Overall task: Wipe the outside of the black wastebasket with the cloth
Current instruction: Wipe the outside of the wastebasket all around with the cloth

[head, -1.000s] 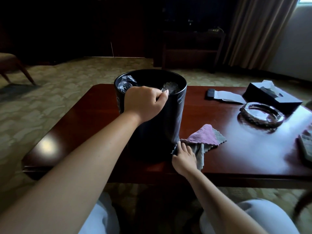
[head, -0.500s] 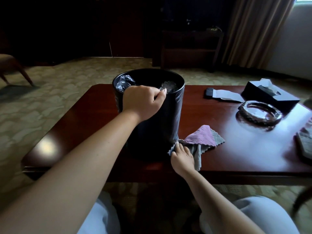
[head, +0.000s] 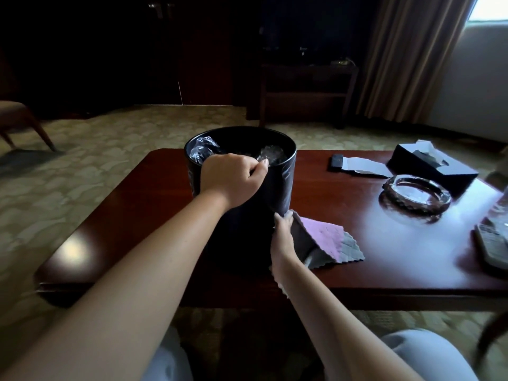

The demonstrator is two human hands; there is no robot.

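The black wastebasket (head: 277, 193) stands upright on the dark red wooden table (head: 143, 204), with a crumpled clear plastic liner inside. My left hand (head: 232, 180) grips its near rim, fingers curled over the edge. My right hand (head: 283, 237) presses a grey and pink cloth (head: 324, 242) against the lower right side of the basket. Most of the cloth trails out onto the table to the right, and a corner hangs under my wrist.
A glass ashtray (head: 415, 193), a dark tissue box (head: 431, 166), a small black item with white paper (head: 354, 165) and a remote (head: 494, 243) sit on the table's right part. A chair (head: 19, 119) stands far left, a dark cabinet (head: 305, 89) behind.
My right hand has slid up the basket's right side, lifting the cloth with it. My left hand stays on the rim.
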